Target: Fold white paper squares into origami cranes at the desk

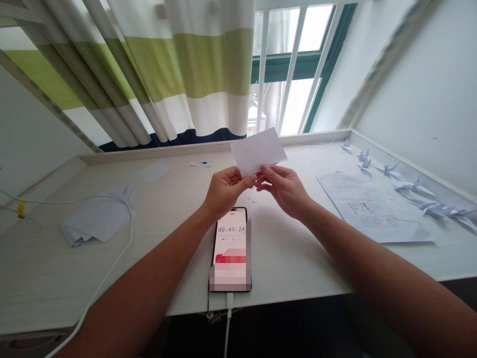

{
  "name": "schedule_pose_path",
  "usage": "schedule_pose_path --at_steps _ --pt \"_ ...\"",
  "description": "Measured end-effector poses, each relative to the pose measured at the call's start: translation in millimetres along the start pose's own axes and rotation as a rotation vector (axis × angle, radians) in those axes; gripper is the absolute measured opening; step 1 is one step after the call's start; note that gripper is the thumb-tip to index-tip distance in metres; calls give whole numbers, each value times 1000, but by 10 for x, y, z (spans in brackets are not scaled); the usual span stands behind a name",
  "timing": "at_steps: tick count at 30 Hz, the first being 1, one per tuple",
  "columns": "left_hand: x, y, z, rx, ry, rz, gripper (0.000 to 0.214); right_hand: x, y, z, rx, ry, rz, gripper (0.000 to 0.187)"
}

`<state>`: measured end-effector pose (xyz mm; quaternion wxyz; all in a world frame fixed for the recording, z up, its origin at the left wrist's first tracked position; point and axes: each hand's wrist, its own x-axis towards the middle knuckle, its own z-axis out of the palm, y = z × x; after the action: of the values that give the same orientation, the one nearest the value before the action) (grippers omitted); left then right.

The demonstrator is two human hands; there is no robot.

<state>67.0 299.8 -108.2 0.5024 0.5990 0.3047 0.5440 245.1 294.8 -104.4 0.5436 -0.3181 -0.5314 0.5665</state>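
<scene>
A folded white sheet of paper (259,150) is held up above the desk, pinched along its lower edge by both hands. My left hand (222,191) grips the lower left part with thumb and fingers closed. My right hand (283,189) pinches the lower right part. Directly below the hands a phone (231,248) lies flat on the white desk (167,238), its screen showing a timer, with a cable plugged in at the near end.
A stack of white paper sheets (97,220) lies at the left, with a white cable (112,263) curving past it. A printed sheet (367,206) lies at the right. Several folded paper cranes (413,188) line the right wall. A striped curtain and window stand behind.
</scene>
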Motion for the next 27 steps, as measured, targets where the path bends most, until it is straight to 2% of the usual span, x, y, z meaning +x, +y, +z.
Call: schedule_pose_path --at_steps 7,12,18,27 --pt "-16 58 -7 57 26 -28 32 -25 3 26 -64 -16 1 30" --pt "-14 23 -38 109 -1 -43 32 -30 5 32 -118 -1 -74 24" --pt "-18 51 -1 138 36 -64 31 -16 16 42 -135 36 -63 31" --pt "-11 142 -60 68 42 -116 23 66 14 -138 -92 80 -109 27"
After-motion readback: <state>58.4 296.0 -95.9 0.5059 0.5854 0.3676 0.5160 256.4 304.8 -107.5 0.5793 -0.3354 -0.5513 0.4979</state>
